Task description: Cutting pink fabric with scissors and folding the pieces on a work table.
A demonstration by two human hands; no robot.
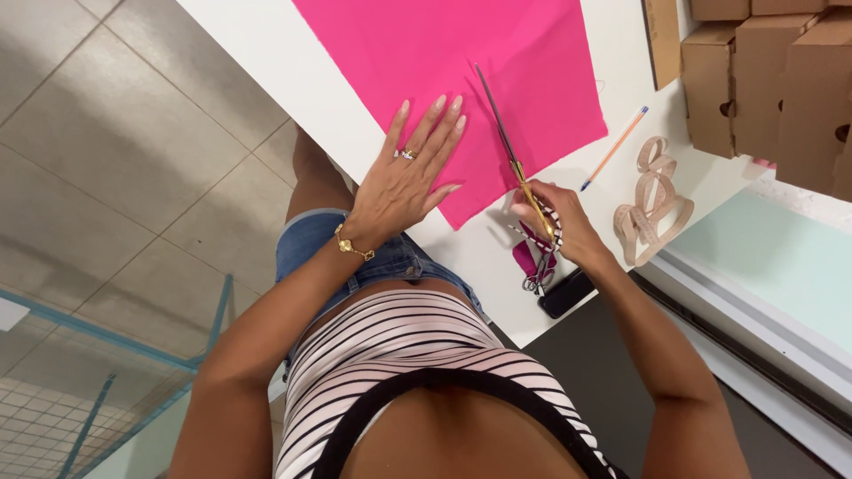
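Left hand point(410, 177) lies flat, fingers spread, pressing the pink fabric point(461, 80) on the white table point(293, 80). Right hand point(561, 226) I see clenched on the scissors point(510, 146), blades slicing into the fabric's near edge. Pen point(614, 148) and curved rulers point(652, 200) sit beside it.

Light: bright, even, from above.
Shadows: soft, short, under right hand point(568, 226) and scissors point(515, 164) on white table point(293, 75).
Glare: none; pink fabric point(497, 62) vivid, evenly lit.
Focus: sharp throughout; near torso slightly soft.
Edges: wide-angle stretch at frame borders.
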